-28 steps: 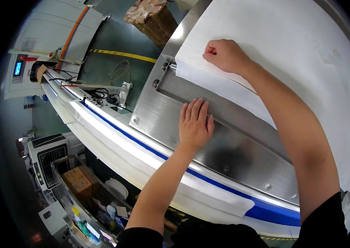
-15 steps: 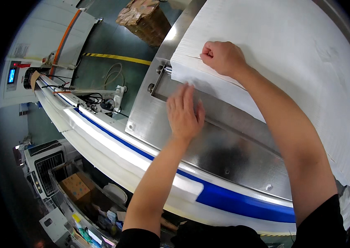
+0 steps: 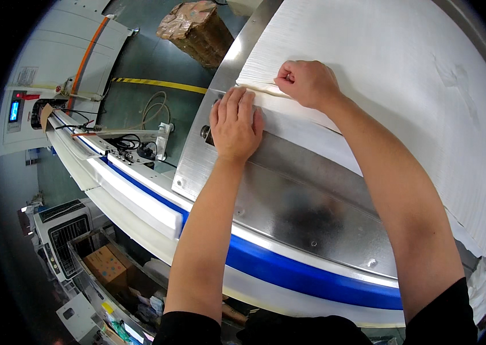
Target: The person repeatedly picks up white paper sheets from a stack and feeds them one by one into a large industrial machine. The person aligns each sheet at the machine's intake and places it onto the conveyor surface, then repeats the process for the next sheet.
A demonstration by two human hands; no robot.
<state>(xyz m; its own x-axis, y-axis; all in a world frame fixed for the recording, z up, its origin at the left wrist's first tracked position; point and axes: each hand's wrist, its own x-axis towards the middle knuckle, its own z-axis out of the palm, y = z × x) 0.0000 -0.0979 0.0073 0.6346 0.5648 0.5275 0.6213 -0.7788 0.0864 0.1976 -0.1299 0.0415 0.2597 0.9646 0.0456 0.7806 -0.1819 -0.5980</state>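
Observation:
A large stack of thin white sheets [image 3: 369, 63], fanned in fine layers along its edges, lies on a metal table [image 3: 300, 213]. My right hand [image 3: 309, 83] is closed at the near left edge of the stack, its fingertips pinching the upper layers and lifting them slightly, with a gap opening below. What exactly lies between the fingertips is partly hidden. My left hand [image 3: 235, 123] rests with fingers stretched out at the stack's left corner, fingertips touching its side, the thumb apart.
Along the near side runs a blue conveyor belt [image 3: 312, 276] carrying a long white piece [image 3: 139, 198]. A brown carton [image 3: 197, 31] stands on the floor beyond the table. At lower left is a bin with a box [image 3: 105, 265]. A machine with a small screen [image 3: 14, 111] is far left.
My left hand has moved left and up onto the stack's corner. Under my right hand the upper layers have parted a little. The white piece on the belt has slid away to the left.

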